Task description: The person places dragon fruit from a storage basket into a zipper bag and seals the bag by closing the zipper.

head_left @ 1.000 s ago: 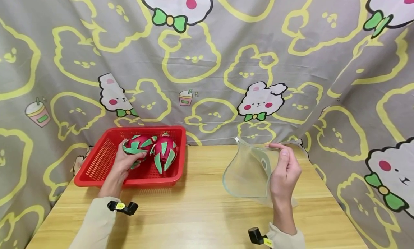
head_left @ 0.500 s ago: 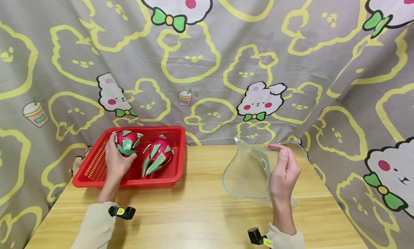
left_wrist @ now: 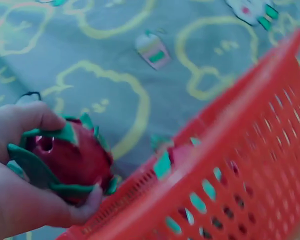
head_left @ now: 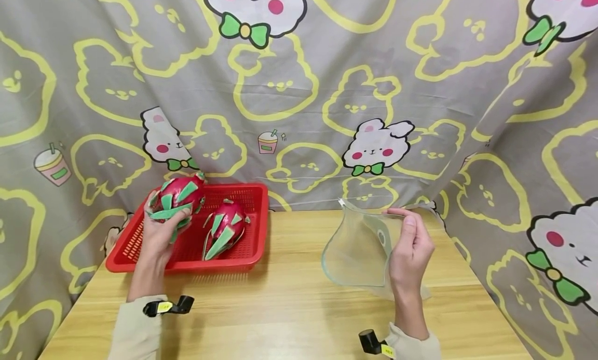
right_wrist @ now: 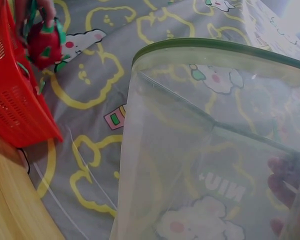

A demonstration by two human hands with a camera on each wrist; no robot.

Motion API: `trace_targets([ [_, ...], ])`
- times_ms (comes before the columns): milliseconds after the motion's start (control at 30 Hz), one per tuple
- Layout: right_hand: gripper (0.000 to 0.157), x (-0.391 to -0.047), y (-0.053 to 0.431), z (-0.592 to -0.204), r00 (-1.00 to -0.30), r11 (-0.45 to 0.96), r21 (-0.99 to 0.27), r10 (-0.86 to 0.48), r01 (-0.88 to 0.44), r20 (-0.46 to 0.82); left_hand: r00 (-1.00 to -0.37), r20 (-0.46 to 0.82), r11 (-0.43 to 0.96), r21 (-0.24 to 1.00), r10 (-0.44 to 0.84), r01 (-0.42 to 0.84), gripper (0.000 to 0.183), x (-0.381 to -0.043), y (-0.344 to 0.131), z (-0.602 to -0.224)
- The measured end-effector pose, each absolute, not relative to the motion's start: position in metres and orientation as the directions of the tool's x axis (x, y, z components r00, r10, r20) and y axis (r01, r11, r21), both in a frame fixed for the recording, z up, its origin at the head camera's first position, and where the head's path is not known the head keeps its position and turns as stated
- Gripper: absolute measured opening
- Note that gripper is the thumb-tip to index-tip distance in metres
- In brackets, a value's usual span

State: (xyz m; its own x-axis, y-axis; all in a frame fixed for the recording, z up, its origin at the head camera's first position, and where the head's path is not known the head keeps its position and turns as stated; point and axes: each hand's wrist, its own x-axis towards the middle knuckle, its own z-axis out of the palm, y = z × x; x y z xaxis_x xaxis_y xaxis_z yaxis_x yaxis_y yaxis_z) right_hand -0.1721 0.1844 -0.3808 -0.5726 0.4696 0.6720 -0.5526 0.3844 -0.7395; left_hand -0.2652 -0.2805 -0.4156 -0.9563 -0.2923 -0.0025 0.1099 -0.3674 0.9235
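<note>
Over the left of the red basket, the left hand had its fingers clamped round one dragon fruit, long axis slanting far and right, well left of the clear bag the right hand's fingers gripped.

Right of the red, perforated plastic basket, a broad gap over the pale wooden tabletop reaches the transparent, green-edged plastic bag, gripped by the right hand. Behind the basket, grey cartoon-printed cloth bars passage. Over its left part, the left hand and a red, green-scaled dragon fruit obstruct entry from above; a similar red-and-green fruit occupies its right half.
</note>
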Motion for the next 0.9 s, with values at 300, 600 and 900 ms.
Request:
trace_targets([
  [300,0.041,-0.173,0.186,-0.382,-0.576,0.385,-0.744,0.473,-0.546,0.667,-0.996,0.078,-0.809,0.582,-0.040,0.078,0.077,-0.252,-0.285,-0.420],
  [600,0.040,-0.178,0.182,-0.388,-0.576,0.376,-0.737,0.461,-0.562,0.675,-0.997,0.039,-0.987,0.144,0.070,-0.064,0.061,-0.237,-0.287,-0.442],
  [900,0.041,-0.177,0.184,-0.385,-0.587,0.386,-0.745,0.460,-0.544,0.666,-0.997,0.011,-0.997,0.043,0.072,-0.071,0.030,-0.240,-0.282,-0.443],
])
